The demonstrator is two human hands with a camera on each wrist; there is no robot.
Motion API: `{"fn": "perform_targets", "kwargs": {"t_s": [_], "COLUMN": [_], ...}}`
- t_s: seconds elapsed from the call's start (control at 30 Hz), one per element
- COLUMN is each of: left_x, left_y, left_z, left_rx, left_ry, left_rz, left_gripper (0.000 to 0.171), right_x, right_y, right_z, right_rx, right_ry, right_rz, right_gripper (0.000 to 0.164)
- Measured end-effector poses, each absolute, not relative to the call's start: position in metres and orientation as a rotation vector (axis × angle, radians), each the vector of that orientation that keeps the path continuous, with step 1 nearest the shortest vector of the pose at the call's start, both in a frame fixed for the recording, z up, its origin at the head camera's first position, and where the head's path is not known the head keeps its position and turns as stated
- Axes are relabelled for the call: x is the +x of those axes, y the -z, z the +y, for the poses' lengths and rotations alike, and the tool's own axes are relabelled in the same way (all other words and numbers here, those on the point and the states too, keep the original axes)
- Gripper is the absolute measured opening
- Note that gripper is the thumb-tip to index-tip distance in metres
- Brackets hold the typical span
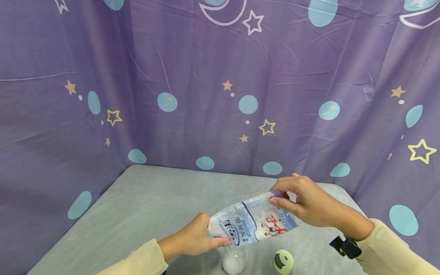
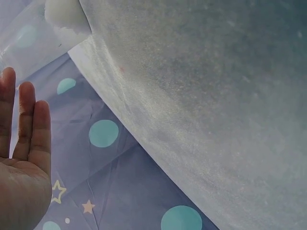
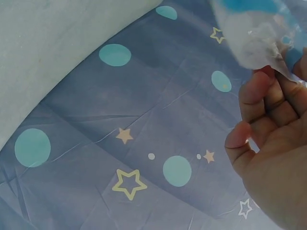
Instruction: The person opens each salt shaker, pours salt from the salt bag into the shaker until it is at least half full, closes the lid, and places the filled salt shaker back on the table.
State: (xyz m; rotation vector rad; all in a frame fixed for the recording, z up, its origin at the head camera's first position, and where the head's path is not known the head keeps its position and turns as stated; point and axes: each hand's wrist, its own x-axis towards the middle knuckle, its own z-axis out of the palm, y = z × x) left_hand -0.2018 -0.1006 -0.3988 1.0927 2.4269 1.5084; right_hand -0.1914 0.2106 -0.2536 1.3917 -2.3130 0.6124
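Note:
A blue and white printed plastic packet (image 1: 252, 219) is stretched between both hands, tilted with its right end higher. My left hand (image 1: 194, 235) pinches the lower left end, its thumb across the front. At the raised end, my right hand (image 1: 311, 202) grips the top corner between thumb and fingers. Directly beneath the packet's lower edge stands a small clear jar (image 1: 233, 263) with white contents; the packet overlaps its mouth. White matter (image 2: 67, 19) shows inside the see-through part of the packet in the left wrist view.
A pale green lid (image 1: 283, 261) with a dark patch lies on the grey table (image 1: 165, 198), right of the jar. Purple curtain (image 1: 206, 118) with stars and blue dots surrounds the table's back and sides. A black strap (image 1: 345, 247) hangs at the right wrist.

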Motion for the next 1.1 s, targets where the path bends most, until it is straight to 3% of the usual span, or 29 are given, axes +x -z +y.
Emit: {"fn": "perform_targets", "kwargs": {"t_s": [1.1], "left_x": [-0.2049], "left_y": [0.4002], "left_z": [-0.0996], "left_rx": [1.089], "left_ry": [-1.486], "left_rz": [2.444], "left_gripper": [0.017], "right_x": [-0.1905], "right_y": [0.2511], "right_z": [0.2121], "right_rx": [1.398], "right_ry": [-0.599], "right_rz": [-2.316], "right_gripper": [0.018]}}
